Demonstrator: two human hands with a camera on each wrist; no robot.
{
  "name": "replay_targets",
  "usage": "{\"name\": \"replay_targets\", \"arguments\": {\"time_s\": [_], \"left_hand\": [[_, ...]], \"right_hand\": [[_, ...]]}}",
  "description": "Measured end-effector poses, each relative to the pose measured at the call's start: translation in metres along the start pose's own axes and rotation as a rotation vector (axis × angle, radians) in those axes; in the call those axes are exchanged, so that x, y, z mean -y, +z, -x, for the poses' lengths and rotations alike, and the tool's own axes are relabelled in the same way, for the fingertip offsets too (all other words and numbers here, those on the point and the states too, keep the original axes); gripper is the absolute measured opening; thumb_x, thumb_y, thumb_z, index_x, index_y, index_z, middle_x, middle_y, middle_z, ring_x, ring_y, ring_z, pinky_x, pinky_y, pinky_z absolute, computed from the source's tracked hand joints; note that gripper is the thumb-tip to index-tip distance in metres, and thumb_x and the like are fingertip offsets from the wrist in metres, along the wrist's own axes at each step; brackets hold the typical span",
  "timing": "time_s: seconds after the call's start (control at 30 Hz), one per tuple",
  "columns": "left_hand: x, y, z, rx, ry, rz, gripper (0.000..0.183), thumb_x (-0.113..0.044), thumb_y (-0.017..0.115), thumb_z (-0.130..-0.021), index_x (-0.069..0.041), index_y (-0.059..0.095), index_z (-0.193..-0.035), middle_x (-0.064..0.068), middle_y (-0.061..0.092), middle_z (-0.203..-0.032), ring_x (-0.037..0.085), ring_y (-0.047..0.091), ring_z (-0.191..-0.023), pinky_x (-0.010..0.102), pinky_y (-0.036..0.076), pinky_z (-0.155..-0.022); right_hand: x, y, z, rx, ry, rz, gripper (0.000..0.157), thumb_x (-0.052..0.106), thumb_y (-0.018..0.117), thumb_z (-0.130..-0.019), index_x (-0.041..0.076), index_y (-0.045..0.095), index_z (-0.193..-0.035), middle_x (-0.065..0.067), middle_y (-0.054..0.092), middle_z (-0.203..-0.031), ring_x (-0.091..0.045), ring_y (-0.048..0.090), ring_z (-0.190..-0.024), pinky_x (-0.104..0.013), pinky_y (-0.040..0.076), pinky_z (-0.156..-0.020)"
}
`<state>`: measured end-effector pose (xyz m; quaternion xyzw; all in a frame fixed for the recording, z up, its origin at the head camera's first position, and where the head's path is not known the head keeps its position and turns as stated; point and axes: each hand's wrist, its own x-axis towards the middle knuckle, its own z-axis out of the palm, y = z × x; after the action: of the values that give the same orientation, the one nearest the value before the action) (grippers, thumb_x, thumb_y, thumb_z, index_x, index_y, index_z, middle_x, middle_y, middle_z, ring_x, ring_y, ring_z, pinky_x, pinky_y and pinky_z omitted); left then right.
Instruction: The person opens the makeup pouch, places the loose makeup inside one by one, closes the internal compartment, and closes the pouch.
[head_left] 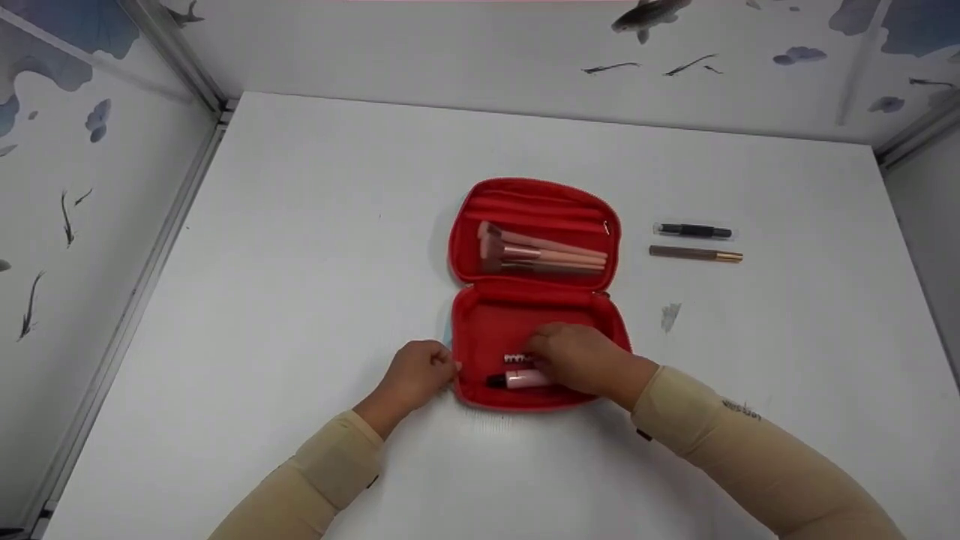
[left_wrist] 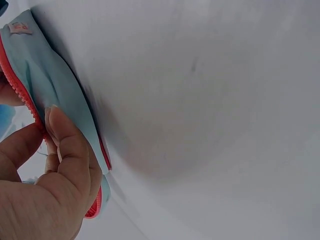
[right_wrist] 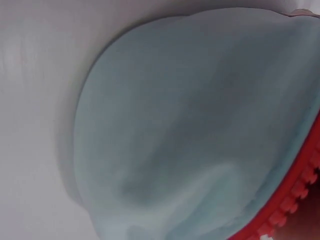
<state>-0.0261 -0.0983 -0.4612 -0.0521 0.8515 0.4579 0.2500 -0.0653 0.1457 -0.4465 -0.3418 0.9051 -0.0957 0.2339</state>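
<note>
A red-lined makeup bag (head_left: 469, 390) lies unzipped and spread flat, its light-blue outside showing in the left wrist view. My left hand (head_left: 420, 371) pinches the zipper edge on the bag's left side between thumb and fingers. Inside the near half is my right hand (head_left: 581, 356), fingers bent downward. A small black-and-white patterned item (head_left: 516, 358) pokes out at its fingertips, and a pink tube with a black cap (head_left: 521, 379) extends from beneath the hand. I cannot tell what the fingers hold. Several pink makeup brushes (head_left: 544, 255) lie in the far half.
To the right of the bag, a black double-ended stick (head_left: 694, 231) lies above a brown tube with a gold end (head_left: 694, 254). A grey smudge (head_left: 670, 316) marks the white table (head_left: 315, 225). Printed panels (head_left: 450, 52) stand along its back and left.
</note>
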Motion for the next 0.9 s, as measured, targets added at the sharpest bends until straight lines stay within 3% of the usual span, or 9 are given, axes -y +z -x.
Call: {"name": "replay_targets", "arguments": {"time_s": [0.37,0.63,0.9], "left_hand": [[0.001,-0.001,-0.001,0.017,0.0,0.004,0.012,-0.011,0.061,-0.092,-0.005,0.063,-0.081,-0.001,0.055,-0.065,0.012,0.049,-0.064,0.023,0.04,-0.057],[0.002,0.0,-0.001,0.015,-0.016,-0.006,0.013,-0.012,0.061,-0.092,-0.006,0.063,-0.081,-0.001,0.055,-0.067,0.013,0.05,-0.065,0.024,0.041,-0.058],[0.003,0.0,-0.001,0.016,-0.009,0.009,0.012,-0.012,0.06,-0.092,-0.005,0.064,-0.083,0.0,0.056,-0.068,0.013,0.05,-0.066,0.024,0.041,-0.059]], "right_hand": [[-0.005,-0.009,0.007,-0.115,-0.032,0.008,0.036,0.021,0.075,-0.084,0.012,0.066,-0.118,-0.003,0.065,-0.109,-0.019,0.06,-0.101,-0.037,0.052,-0.09],[-0.019,-0.02,0.019,-0.267,0.013,-0.019,0.036,0.015,0.074,-0.085,0.009,0.065,-0.119,-0.006,0.064,-0.113,-0.021,0.059,-0.105,-0.039,0.052,-0.09],[-0.046,-0.021,0.026,-0.456,0.067,-0.015,0.038,0.009,0.075,-0.083,0.007,0.064,-0.12,-0.01,0.063,-0.115,-0.026,0.06,-0.108,-0.043,0.053,-0.089]]}}
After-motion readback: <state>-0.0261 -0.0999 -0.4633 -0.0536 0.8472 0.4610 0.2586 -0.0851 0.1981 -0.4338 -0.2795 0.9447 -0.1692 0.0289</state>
